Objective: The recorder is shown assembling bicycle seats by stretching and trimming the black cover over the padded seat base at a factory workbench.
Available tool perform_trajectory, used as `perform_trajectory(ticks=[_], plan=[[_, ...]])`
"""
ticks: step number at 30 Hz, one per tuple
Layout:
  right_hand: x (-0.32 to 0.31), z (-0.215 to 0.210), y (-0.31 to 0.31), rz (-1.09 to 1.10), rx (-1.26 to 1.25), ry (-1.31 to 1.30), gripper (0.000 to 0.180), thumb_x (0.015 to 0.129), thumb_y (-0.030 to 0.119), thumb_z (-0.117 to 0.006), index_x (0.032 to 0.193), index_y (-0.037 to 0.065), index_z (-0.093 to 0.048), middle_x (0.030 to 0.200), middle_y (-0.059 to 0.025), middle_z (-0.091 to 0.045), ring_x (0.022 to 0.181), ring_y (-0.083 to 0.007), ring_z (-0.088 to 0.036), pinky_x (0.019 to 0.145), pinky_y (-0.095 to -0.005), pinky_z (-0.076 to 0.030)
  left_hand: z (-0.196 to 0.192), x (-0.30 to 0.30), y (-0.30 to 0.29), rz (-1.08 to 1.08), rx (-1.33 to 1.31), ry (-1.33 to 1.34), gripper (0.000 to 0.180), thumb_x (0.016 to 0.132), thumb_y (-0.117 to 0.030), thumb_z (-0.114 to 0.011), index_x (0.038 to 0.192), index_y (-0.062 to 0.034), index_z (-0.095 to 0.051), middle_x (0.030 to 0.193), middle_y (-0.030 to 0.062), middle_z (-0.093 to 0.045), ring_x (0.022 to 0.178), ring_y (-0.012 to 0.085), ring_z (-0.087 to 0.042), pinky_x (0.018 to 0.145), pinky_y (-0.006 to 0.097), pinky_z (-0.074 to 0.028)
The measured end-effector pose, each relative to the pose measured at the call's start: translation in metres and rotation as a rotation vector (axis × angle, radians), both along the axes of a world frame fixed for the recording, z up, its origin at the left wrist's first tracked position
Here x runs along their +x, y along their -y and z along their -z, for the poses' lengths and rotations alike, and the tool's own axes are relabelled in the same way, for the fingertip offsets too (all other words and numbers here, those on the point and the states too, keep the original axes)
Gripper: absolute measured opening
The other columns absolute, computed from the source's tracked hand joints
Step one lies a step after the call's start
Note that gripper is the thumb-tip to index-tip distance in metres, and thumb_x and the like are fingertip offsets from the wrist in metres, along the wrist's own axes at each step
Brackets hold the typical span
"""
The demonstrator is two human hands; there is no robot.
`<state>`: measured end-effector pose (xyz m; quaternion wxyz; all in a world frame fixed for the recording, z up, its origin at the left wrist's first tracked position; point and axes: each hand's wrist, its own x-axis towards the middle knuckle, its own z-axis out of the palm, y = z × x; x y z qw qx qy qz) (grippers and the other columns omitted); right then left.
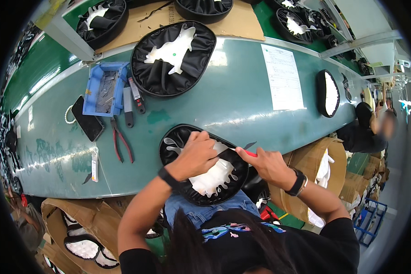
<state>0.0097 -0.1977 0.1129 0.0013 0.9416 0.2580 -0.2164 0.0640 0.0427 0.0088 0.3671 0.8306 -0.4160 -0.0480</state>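
An oval padded piece with a black cover [198,195] leans at the table's near edge, over my lap. Its middle bears a white panel [213,179] with wavy tabs around the rim. My left hand [197,154] is closed on the black cover near its far side; the fingertips are partly hidden. My right hand [270,168] grips a red-handled knife [250,153], its thin tip pointing left at the cover's far right edge, close to my left fingers. A loose black scrap [250,145] lies just beyond the tip.
Beyond lies another black-covered piece [201,59]. To the left are a blue tray [90,86], utility knives [128,107], red-handled pliers [119,139] and a phone [87,119]. A paper sheet [283,77] lies right. Cardboard boxes [338,160] flank me; another person [367,130] sits far right.
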Motion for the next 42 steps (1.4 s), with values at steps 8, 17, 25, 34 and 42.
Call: perform_trajectory(ticks=[8, 17, 25, 34, 42], plan=[[-0.037, 0.019, 0.016, 0.142, 0.037, 0.053, 0.068, 0.079, 0.005, -0.054, 0.143, 0.020, -0.037, 0.075, -0.0133, -0.051, 0.058, -0.0260, -0.057, 0.049, -0.0379, -0.046, -0.009, -0.014, 0.035, 0.188, -0.092, 0.009, 0.037, 0.077, -0.034, -0.069, 0.057, -0.0082, -0.053, 0.057, 0.0035, -0.048, 0.072, 0.0212, -0.049, 0.079, 0.038, -0.034], [-0.121, 0.040, -0.018, 0.608, 0.036, 0.046, 0.062, 0.084, 0.007, -0.050, 0.143, 0.019, -0.037, 0.070, -0.0121, -0.050, 0.047, -0.0314, -0.054, 0.040, -0.0438, -0.041, 0.000, -0.008, 0.001, -0.338, -1.309, -1.369, 0.008, 0.076, 0.000, -0.057, 0.068, 0.0021, -0.056, 0.097, 0.0063, -0.049, 0.078, 0.0164, -0.055, 0.064, 0.029, -0.047], [-0.049, 0.033, -0.005, 0.436, 0.067, 0.116, 0.051, 0.090, 0.015, -0.054, 0.139, 0.022, -0.041, 0.068, -0.0104, -0.055, 0.052, -0.0300, -0.058, 0.046, -0.0411, -0.045, -0.015, 0.015, 0.047, -0.047, 0.115, 0.184, 0.019, 0.075, -0.024, -0.066, 0.070, -0.0060, -0.062, 0.071, 0.0071, -0.060, 0.070, 0.0233, -0.051, 0.067, 0.037, -0.038], [-0.043, 0.047, -0.007, 0.460, 0.188, 0.118, 0.058, 0.089, 0.017, -0.057, 0.143, 0.020, -0.036, 0.072, -0.0143, -0.057, 0.053, -0.0341, -0.057, 0.047, -0.0444, -0.045, -0.002, 0.045, 0.041, 0.112, -0.366, -0.382, 0.029, 0.077, -0.021, -0.066, 0.056, -0.0042, -0.055, 0.062, 0.0062, -0.053, 0.073, 0.0219, -0.050, 0.072, 0.035, -0.035], [-0.067, 0.053, -0.025, 0.689, 0.208, 0.160, 0.057, 0.090, 0.018, -0.056, 0.143, 0.021, -0.037, 0.070, -0.0149, -0.056, 0.052, -0.0360, -0.055, 0.046, -0.0460, -0.043, -0.008, 0.052, 0.032, -0.053, -0.608, -1.168, 0.024, 0.080, -0.008, -0.060, 0.060, -0.0017, -0.050, 0.068, 0.0030, -0.044, 0.074, 0.0158, -0.051, 0.063, 0.030, -0.040]])
